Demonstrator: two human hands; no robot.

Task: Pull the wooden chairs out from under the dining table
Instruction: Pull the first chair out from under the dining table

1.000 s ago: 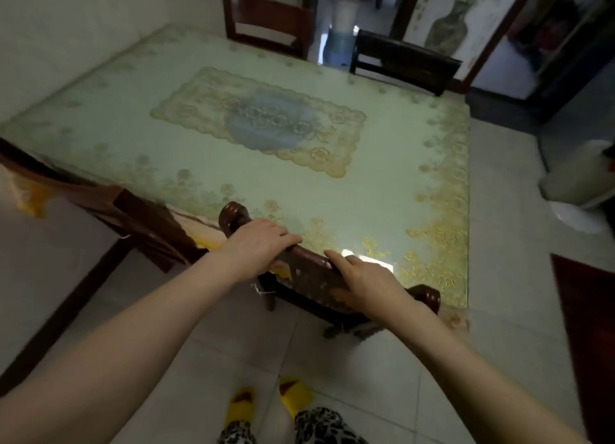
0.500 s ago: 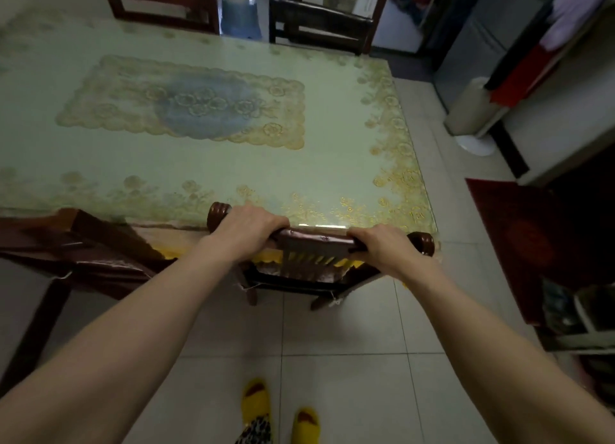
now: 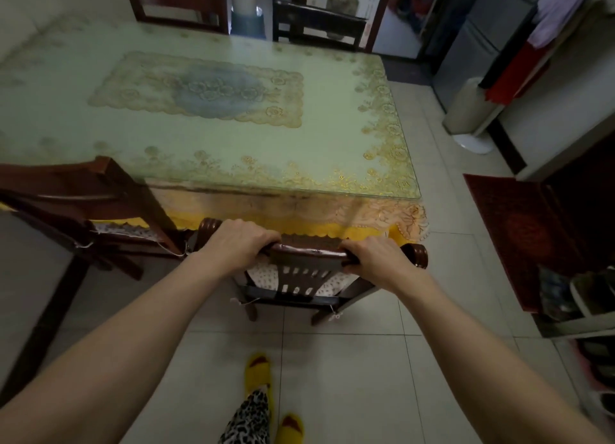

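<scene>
A dark wooden chair point(image 3: 309, 254) with a spotted seat cushion stands at the near edge of the dining table point(image 3: 332, 164). Its seat shows in front of the table's hanging yellow cloth. My left hand point(image 3: 238, 240) grips the left part of the chair's top rail. My right hand point(image 3: 374, 255) grips the right part of the same rail. A second wooden chair point(image 3: 93, 194) stands to the left, close to the table's near edge. Two more chairs point(image 3: 179, 1) point(image 3: 319, 24) stand at the far side, tucked against the table.
A dark red mat point(image 3: 519, 230) lies on the tiled floor to the right. A shoe rack point(image 3: 575, 297) with several shoes stands at the right edge. A white fan base point(image 3: 472, 142) sits near the right wall. My feet in yellow slippers point(image 3: 258, 372) stand behind the chair.
The held chair has come toward me, away from the table edge, so its seat cushion now shows. My view has swung right and squared up with the table.
</scene>
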